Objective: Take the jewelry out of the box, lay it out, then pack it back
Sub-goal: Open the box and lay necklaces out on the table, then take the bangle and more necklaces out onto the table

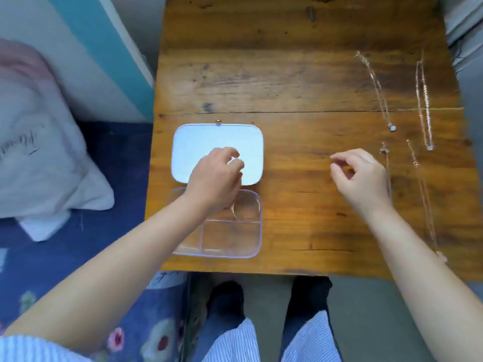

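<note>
Wooden tabletop (287, 82), bedside | clear box (251, 244) open, one bangle (236, 212) inside; necklaces (423, 100) laid far right | left hand (214, 178) fingers curled, contents unclear; right hand (360, 176) pinched, seemingly empty | risk: blurred, hurried reach may snag or tangle fine chains.

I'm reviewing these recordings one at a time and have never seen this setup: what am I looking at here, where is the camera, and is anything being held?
There is no machine: a person works bare-handed, filmed by a camera worn on their head, looking down. On the brown wooden table sits a clear plastic compartment box, its white lid folded open; a thin ring-shaped piece lies inside. Several thin chain necklaces lie in a row at the right. The left hand is over the box, fingers curled around something small and pale; the blur hides what. The right hand pinches its fingertips above the table; nothing visible between them.
</note>
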The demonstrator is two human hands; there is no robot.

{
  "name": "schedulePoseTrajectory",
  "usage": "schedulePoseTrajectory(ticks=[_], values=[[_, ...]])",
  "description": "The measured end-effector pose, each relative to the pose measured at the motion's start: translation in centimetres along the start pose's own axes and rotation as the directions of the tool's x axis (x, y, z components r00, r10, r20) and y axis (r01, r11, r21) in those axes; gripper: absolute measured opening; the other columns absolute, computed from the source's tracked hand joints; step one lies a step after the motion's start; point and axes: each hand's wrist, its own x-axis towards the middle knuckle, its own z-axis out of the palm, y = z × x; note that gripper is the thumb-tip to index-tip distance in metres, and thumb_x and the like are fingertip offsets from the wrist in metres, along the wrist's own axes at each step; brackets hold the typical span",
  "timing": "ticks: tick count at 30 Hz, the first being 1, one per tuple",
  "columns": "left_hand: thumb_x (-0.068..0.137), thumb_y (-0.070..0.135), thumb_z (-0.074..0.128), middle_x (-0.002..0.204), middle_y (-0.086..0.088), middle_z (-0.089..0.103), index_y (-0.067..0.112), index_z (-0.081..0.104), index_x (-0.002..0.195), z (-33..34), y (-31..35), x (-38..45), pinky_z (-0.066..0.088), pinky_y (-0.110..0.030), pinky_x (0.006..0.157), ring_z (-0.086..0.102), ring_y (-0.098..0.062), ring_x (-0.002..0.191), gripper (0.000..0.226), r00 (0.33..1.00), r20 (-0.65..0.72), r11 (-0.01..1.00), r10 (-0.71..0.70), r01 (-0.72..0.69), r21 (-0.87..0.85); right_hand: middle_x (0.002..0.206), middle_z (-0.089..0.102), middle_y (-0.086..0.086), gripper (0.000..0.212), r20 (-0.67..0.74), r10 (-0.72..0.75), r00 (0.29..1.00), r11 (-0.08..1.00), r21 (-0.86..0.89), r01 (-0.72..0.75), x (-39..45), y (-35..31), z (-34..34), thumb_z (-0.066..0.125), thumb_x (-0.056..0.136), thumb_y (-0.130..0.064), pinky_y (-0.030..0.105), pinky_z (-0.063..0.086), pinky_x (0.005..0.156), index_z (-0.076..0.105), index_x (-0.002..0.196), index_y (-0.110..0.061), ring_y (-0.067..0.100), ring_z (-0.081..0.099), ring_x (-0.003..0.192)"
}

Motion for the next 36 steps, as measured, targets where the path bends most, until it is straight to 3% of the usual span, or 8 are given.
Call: schedulePoseTrajectory(ticks=[6,10,14,19,22,26,31,36], values=[[0.074,-0.002,0.062,0.097,-0.027,0.061,-0.006,0.062,0.097,-0.1,-7.3,-9.7,0.049,-0.042,0.057,0.057,-0.042,0.083,0.023,0.957,-0.035,0.955,-0.289,0.286,-0.077,0.085,0.069,0.024,0.01,0.137,-0.053,0.989,0.997,0.056,0.046,-5.4,-9.9,6.7,0.063,0.073,0.009,0.033,0.046,0.071,0.067,0.082,0.005,0.034,0.063,0.077],[0.091,0.01,0.046,0.113,-0.017,0.054,0.005,0.052,0.117,1.5,-9.0,-11.9,0.045,-0.04,0.07,0.054,-0.035,0.094,0.028,0.915,0.203,0.906,-0.35,0.385,-0.176,0.092,0.071,0.018,0.012,0.364,-0.083,0.928,0.963,-0.212,0.169,-7.2,-11.8,9.1,0.063,0.077,-0.007,0.041,0.046,0.076,0.067,0.087,-0.001,0.036,0.055,0.087],[0.09,0.003,0.044,0.112,-0.015,0.052,0.002,0.054,0.109,1.5,-8.6,-11.3,0.044,-0.038,0.063,0.053,-0.033,0.089,0.022,0.903,0.209,0.892,-0.374,0.412,-0.184,0.102,0.067,0.007,0.021,0.544,0.082,0.835,0.812,-0.523,0.261,-7.6,-11.7,9.9,0.049,0.082,-0.008,0.032,0.037,0.074,0.063,0.098,-0.009,0.031,0.045,0.1],[0.079,-0.006,0.05,0.099,-0.019,0.056,-0.001,0.054,0.084,1.5,-5.7,-8.6,0.026,-0.032,0.056,0.052,-0.034,0.091,0.008,0.974,0.19,0.991,-0.127,0.13,-0.008,0.08,0.069,0.021,0.015,0.533,-0.047,0.845,0.884,-0.372,0.283,-7.1,-10.8,8.8,0.053,0.079,0.005,0.04,0.045,0.071,0.068,0.081,0.003,0.035,0.05,0.085],[0.081,-0.009,0.046,0.111,-0.017,0.062,0.001,0.061,0.104,2.6,-4.2,-5.6,0.044,-0.034,0.064,0.06,-0.035,0.101,0.029,0.899,0.38,0.973,-0.22,0.174,0.152,0.082,0.071,0.02,0.015,0.531,-0.123,0.839,0.916,-0.264,0.302,-6.9,-10.6,7.6,0.055,0.08,0.004,0.045,0.049,0.07,0.07,0.083,0.002,0.037,0.052,0.079],[0.082,-0.012,0.043,0.115,-0.02,0.064,-0.002,0.061,0.108,3.8,-3.7,-4.2,0.051,-0.037,0.078,0.061,-0.038,0.105,0.033,0.863,0.424,0.956,-0.274,0.197,0.217,0.088,0.072,0.019,0.013,0.517,-0.162,0.841,0.947,-0.159,0.28,-7.3,-10.0,6.6,0.057,0.082,0.0,0.046,0.049,0.07,0.069,0.087,0.0,0.037,0.054,0.079],[0.078,-0.014,0.047,0.109,-0.016,0.068,0.001,0.064,0.099,3.7,-3.6,-4.3,0.045,-0.032,0.062,0.064,-0.035,0.099,0.031,0.867,0.448,0.953,-0.218,0.09,0.289,0.074,0.07,0.023,0.012,0.463,-0.217,0.86,0.96,-0.059,0.274,-8.1,-9.1,6.1,0.065,0.067,0.015,0.042,0.052,0.06,0.069,0.074,0.005,0.04,0.059,0.063],[0.076,-0.015,0.047,0.112,-0.016,0.066,0.002,0.063,0.103,3.9,-2.7,-3.6,0.048,-0.033,0.067,0.063,-0.035,0.103,0.035,0.855,0.463,0.943,-0.232,0.081,0.324,0.068,0.069,0.021,0.018,0.422,-0.239,0.874,0.96,-0.029,0.277,-9.1,-8.6,5.8,0.069,0.06,0.019,0.037,0.054,0.054,0.068,0.071,0.006,0.036,0.06,0.057]])
